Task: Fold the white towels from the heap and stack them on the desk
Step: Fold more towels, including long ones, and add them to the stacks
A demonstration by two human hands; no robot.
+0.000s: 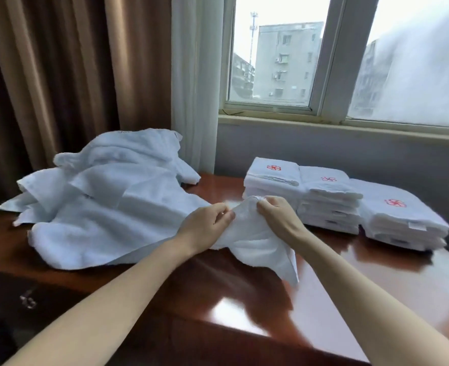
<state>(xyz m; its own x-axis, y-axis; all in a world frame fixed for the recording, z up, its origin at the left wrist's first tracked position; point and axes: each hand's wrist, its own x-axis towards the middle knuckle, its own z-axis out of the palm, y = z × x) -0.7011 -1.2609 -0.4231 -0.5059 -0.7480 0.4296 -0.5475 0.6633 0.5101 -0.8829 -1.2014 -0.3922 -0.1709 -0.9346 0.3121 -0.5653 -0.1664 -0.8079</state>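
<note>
A loose heap of white towels (107, 196) covers the left half of the glossy brown desk (323, 294). Both hands hold one white towel (257, 247) above the desk's middle. My left hand (207, 225) pinches its top edge, and my right hand (276, 215) grips the same edge close beside it. The rest of that towel hangs crumpled down to the desk. Three stacks of folded white towels with red flower logos stand on the right: a far stack (271, 178), a middle stack (329, 202) and a near right stack (402, 220).
Brown curtains (59, 75) hang behind the heap, with a sheer white curtain (194, 83) beside them. A window (284, 62) and its sill run along the back wall. Bare desk surface lies in front of the hands and stacks.
</note>
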